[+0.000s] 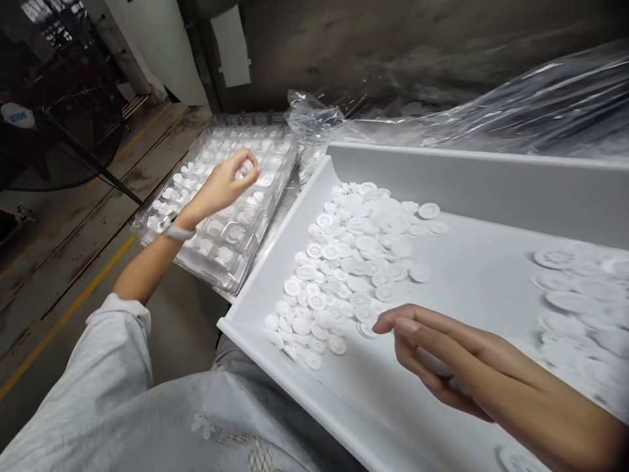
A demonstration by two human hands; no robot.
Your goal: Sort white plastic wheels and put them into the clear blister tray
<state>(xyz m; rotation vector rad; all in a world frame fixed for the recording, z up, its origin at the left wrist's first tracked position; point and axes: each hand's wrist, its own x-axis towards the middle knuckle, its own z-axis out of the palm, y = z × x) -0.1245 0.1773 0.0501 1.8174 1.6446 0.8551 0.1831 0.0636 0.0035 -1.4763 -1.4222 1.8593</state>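
Note:
My left hand (227,183) is raised over a clear plastic blister tray (275,141) and its fingers pinch a small white plastic gear (244,168). The tray's pockets hold several white gears. My right hand (442,357) lies low over a white bin (472,190), fingers stretched out and close together, nothing visible in them, fingertips beside a heap of small white gears (351,262). More white gears (584,301), larger and blurred, lie at the bin's right end.
Crumpled clear plastic sheeting (491,105) lies behind the bin against a grey wall. A concrete floor with yellow lines (63,321) runs on the left, with dark equipment (54,98) at the far left. My lap is under the bin's near edge.

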